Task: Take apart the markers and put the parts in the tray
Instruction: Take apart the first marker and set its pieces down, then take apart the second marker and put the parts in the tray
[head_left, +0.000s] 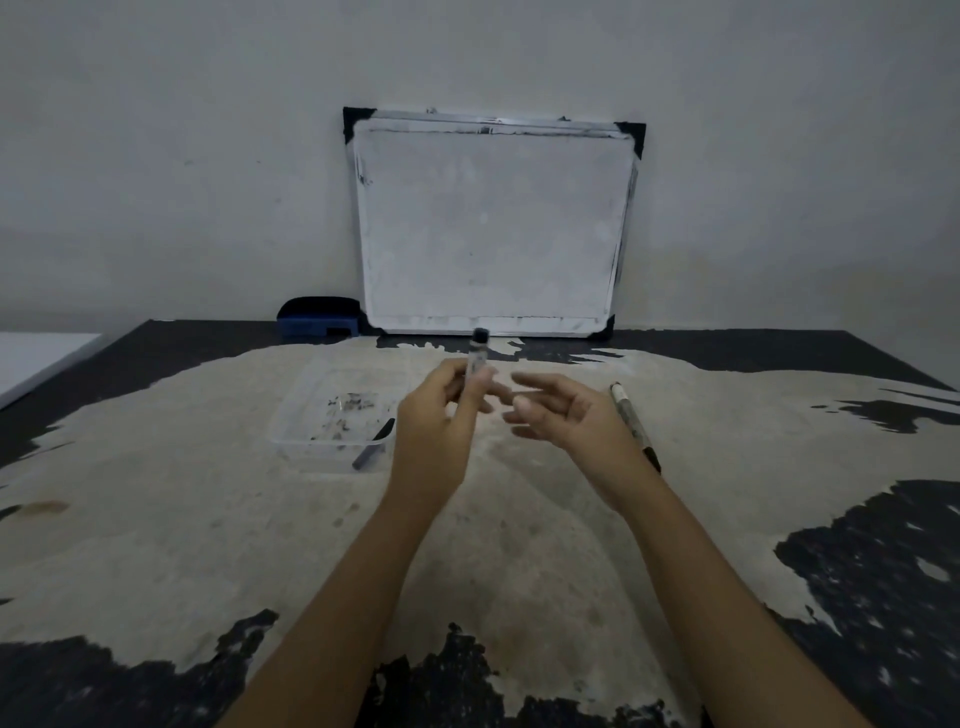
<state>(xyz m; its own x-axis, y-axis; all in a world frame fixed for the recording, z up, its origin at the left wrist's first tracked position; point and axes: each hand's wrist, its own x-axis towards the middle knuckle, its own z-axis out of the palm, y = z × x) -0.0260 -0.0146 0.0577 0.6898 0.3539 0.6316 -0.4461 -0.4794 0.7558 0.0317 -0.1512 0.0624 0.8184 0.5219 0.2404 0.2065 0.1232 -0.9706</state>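
marker barrel (478, 356) upright, pinched in left hand (436, 421) above the table (208, 519) | right hand (566, 415) just beside it, fingers spread, holding nothing | clear tray (291, 415) left of the hands, dark marker part (374, 444) at its near right corner | second marker (626, 410) lying behind right hand | whiteboard (493, 223) and blue eraser (318, 316) against the wall

I am seeing the clear plastic tray (332, 415) lying left of my hands; a dark marker part (374, 444) is resting in it, a white-barrelled marker (631, 421) lying right, a framed whiteboard (493, 223) leaning behind.
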